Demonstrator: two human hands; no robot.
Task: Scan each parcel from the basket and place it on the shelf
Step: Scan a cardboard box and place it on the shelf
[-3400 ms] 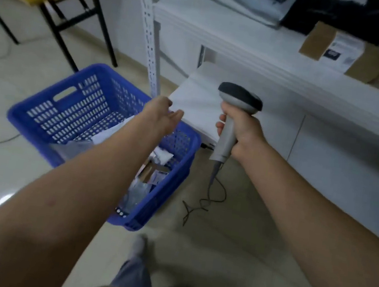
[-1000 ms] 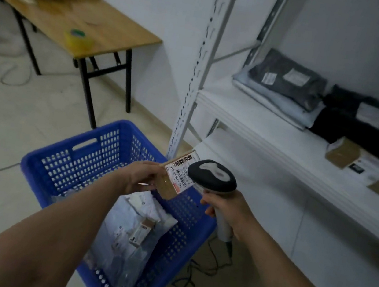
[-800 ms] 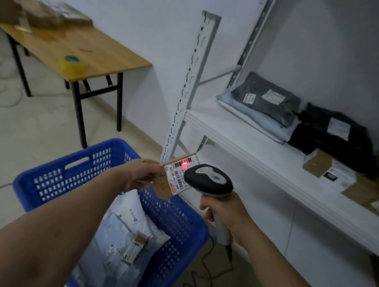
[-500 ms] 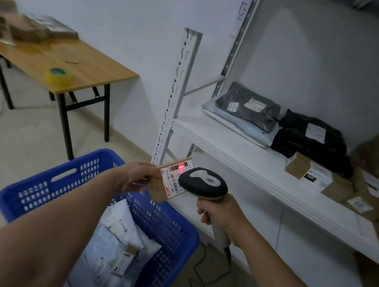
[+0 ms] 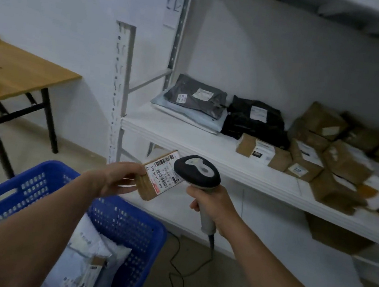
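So this looks somewhere mid-job to me. The white metal shelf (image 5: 195, 144) already has a good pile on it: brown cardboard boxes (image 5: 304, 155) plus black (image 5: 255, 121) and grey plastic mailer bags (image 5: 195, 95). The left hand (image 5: 116, 179) pinches a small brown cardboard parcel with a white barcode label (image 5: 159, 175) between thumb and fingers, above the blue plastic basket (image 5: 17, 186), label facing the grey-and-black handheld barcode scanner (image 5: 196, 171) just beside it. The right hand (image 5: 211, 203) is wrapped round the scanner's handle. I see no scan light on the label, so can't tell if it registered. This one isn't shelved yet, and a few pale plastic mailer bags (image 5: 93, 252) are left in the basket.
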